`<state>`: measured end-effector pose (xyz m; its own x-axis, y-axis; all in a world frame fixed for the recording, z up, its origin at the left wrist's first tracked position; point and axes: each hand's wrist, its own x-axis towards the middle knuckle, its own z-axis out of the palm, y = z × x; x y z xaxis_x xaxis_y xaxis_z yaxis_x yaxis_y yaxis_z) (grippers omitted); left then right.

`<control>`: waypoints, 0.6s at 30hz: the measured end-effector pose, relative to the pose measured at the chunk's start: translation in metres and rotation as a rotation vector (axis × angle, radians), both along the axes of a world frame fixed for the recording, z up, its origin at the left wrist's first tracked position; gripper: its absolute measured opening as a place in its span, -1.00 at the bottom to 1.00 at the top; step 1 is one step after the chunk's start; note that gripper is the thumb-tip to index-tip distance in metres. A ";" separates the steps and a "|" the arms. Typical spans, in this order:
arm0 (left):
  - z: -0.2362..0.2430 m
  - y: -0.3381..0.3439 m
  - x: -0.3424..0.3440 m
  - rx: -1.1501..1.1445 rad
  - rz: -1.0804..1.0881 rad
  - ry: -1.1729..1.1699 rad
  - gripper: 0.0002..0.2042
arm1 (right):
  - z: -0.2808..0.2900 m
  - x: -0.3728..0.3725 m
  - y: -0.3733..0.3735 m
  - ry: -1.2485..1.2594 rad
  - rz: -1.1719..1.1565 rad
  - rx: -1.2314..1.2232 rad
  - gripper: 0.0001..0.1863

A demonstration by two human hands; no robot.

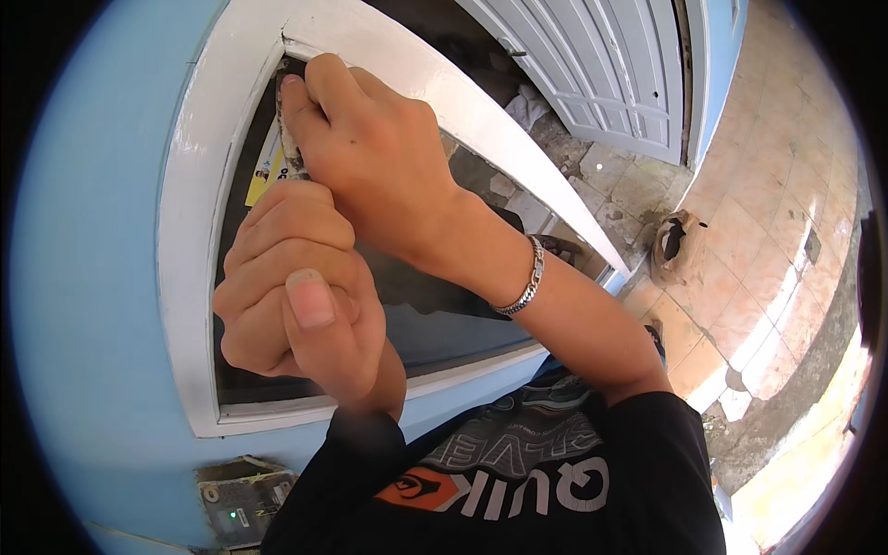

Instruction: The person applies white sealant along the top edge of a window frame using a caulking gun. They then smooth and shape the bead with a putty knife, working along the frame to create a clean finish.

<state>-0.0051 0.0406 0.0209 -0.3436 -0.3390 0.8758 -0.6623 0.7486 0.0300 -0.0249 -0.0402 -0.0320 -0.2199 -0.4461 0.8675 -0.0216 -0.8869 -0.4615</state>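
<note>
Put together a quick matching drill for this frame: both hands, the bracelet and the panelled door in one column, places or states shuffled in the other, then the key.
Column one
1. Right hand
2. Left hand
3. Bracelet
4. Panelled door

Column two
A. Silver, worn round a wrist
B. Pale, near the picture's upper right
C. At an upper corner of the white window frame
D. Curled into a fist, thumbnail toward the camera

Right pairs: 1-C, 2-D, 3-A, 4-B

Person's rocking a black tee [666, 462] with white lettering [511, 495], orange patch [421, 488]; chunky silver bracelet's [530, 289] hugging the right wrist [495, 259].
</note>
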 end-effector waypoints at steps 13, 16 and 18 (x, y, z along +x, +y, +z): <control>0.004 -0.001 0.007 -0.015 -0.042 -0.056 -0.66 | 0.006 0.004 -0.003 -0.054 0.028 0.033 -0.71; 0.005 0.003 0.014 -0.036 -0.045 -0.007 -0.64 | 0.000 -0.008 0.002 -0.145 0.072 0.075 -0.75; 0.005 0.008 0.020 -0.065 0.002 0.031 -0.63 | -0.006 -0.021 0.009 -0.298 0.281 0.244 -0.77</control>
<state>0.0154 0.0489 0.0257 -0.3154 -0.2816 0.9062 -0.6630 0.7486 0.0019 -0.0457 -0.0315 -0.0376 -0.2845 -0.7070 0.6475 0.3687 -0.7041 -0.6068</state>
